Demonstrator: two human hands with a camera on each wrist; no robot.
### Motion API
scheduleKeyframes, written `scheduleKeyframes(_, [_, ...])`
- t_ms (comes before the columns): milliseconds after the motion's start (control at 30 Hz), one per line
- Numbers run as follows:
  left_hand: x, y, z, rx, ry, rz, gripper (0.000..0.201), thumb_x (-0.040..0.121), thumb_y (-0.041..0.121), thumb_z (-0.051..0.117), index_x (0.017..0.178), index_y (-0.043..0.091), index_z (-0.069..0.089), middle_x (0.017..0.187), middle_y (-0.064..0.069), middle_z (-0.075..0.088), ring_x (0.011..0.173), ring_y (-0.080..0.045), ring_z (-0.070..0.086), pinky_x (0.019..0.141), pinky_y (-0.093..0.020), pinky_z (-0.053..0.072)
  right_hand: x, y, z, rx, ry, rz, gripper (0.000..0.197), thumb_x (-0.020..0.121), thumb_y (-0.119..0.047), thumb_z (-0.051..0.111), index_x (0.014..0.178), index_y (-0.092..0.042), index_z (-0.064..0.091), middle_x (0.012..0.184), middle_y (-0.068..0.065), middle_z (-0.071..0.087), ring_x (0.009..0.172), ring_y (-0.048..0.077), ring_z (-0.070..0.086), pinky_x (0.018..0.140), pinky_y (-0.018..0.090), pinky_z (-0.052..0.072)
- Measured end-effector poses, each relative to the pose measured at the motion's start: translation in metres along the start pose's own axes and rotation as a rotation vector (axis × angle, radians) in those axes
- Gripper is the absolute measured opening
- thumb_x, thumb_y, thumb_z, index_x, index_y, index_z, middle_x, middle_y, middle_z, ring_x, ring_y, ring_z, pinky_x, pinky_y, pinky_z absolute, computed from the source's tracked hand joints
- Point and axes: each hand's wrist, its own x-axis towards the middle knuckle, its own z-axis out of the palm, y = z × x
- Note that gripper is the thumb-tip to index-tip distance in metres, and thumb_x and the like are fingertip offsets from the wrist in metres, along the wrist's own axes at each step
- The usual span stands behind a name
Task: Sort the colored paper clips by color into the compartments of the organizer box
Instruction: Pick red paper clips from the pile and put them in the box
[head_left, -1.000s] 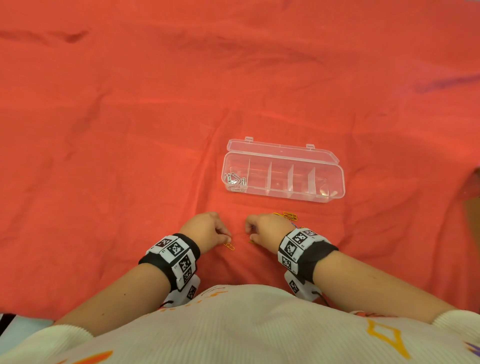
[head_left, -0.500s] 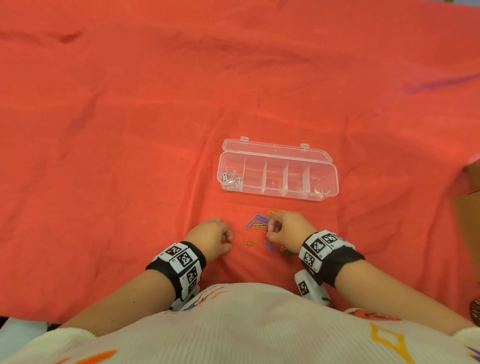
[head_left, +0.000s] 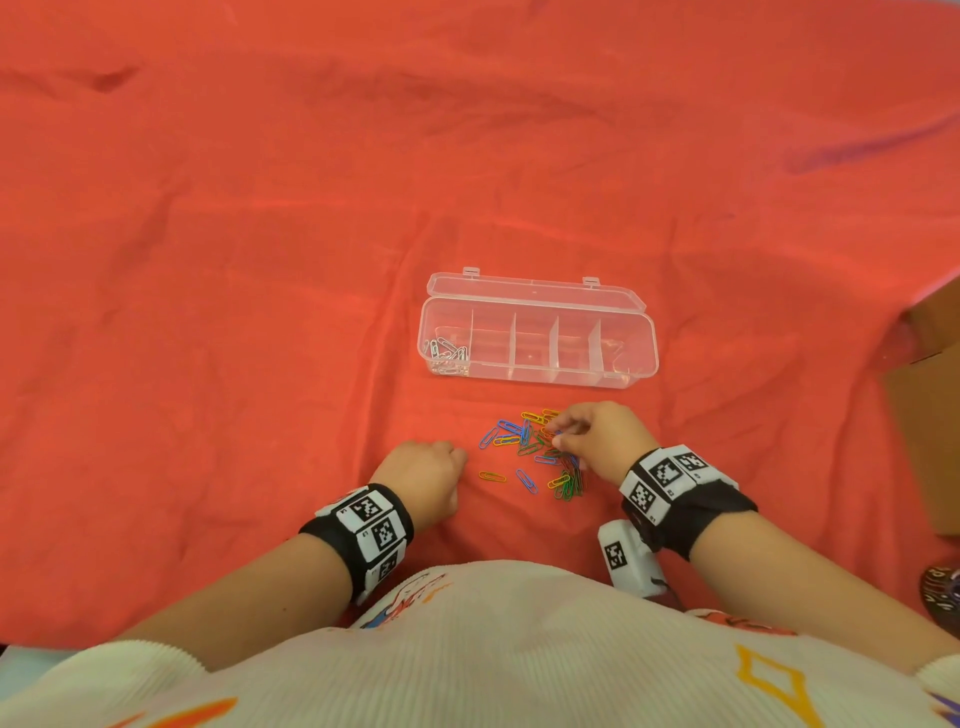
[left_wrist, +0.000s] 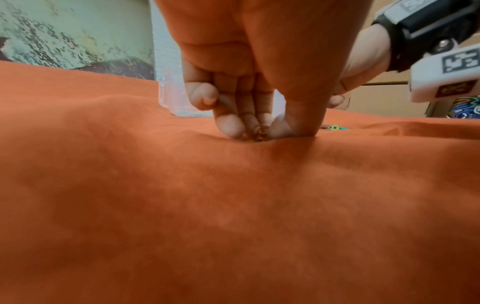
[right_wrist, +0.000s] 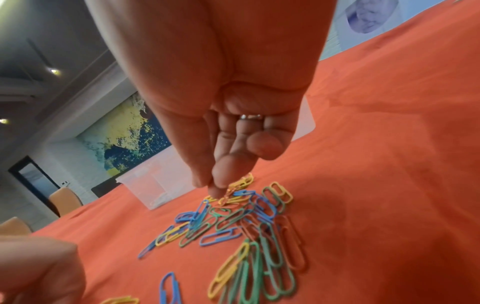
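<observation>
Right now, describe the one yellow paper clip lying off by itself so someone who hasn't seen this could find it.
Start at the clear organizer box on the red cloth and come toward the person to the heap of colored paper clips. The lone yellow clip lies flat on the cloth at the heap's near-left edge, between the left hand and a single blue clip, touching neither.

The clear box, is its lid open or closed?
Open: the organizer box has its lid flipped back, compartments exposed.

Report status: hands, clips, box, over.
Right hand pinching a clip over the colored pile. Left hand pinching clips against the cloth. Organizer box open; white clips in leftmost compartment only. Nothing obstructing.
</observation>
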Motion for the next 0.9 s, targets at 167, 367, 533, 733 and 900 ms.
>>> scheduleKeyframes(167, [0.005,0.002,0.013,0.044,0.111,0.016,0.038,0.028,0.03,0.077,0.057,0.019,0.055,0.045,-0.003,0.056,0.032,-0.016,0.054,0.036,-0.019,0.038,0.0,-0.016,-0.005,0.037,0.019,-0.017,0.009,0.081,-0.015,0.064,0.084,-0.023,0.068,0.044,-0.013,0.058,0.042,0.007,0.054,0.05,0.016,0.041])
scheduleKeyframes(367, [0.004,0.007,0.004,-0.229,0.068,-0.063,0.025,0.082,0.011,0.046,0.107,0.009,0.052,0.11,-0.014,0.058,0.098,-0.035,0.061,0.079,-0.041,0.048,0.011,-0.046,-0.017,0.125,0.13,-0.058,0.007,0.082,-0.019,0.066,0.076,-0.022,0.066,0.058,-0.012,0.055,0.051,0.007,0.051,0.055,0.021,0.041])
scheduleKeyframes(533, [0.011,-0.003,-0.013,-0.616,0.198,-0.163,0.024,0.079,0.006,0.049,0.097,0.011,0.065,0.101,-0.01,0.067,0.094,-0.027,0.061,0.083,-0.027,0.042,0.026,-0.062,-0.024,0.216,0.161,-0.006,0.024,0.08,-0.016,0.068,0.061,-0.029,0.059,0.072,-0.007,0.066,0.033,-0.001,0.05,0.053,0.02,0.044])
scheduleKeyframes(733, [0.02,-0.011,-0.059,-0.976,0.351,-0.17,0.022,0.076,0.001,0.055,0.087,0.016,0.067,0.059,0.005,0.057,0.052,-0.013,0.054,0.062,-0.022,0.045,0.03,-0.069,-0.027,0.266,0.155,0.034,0.009,0.078,-0.014,0.07,0.073,-0.02,0.065,0.059,-0.01,0.06,0.026,-0.003,0.047,0.052,0.015,0.043])
scheduleKeyframes(900, [0.04,-0.021,-0.087,-1.257,0.44,-0.19,0.023,0.079,-0.008,0.049,0.083,0.012,0.059,0.061,-0.003,0.056,0.053,-0.015,0.062,0.064,-0.031,0.057,0.036,-0.072,-0.029,0.301,0.157,0.061,0.016,0.076,-0.011,0.069,0.064,-0.021,0.063,0.063,-0.009,0.067,0.028,0.0,0.049,0.044,0.011,0.041])
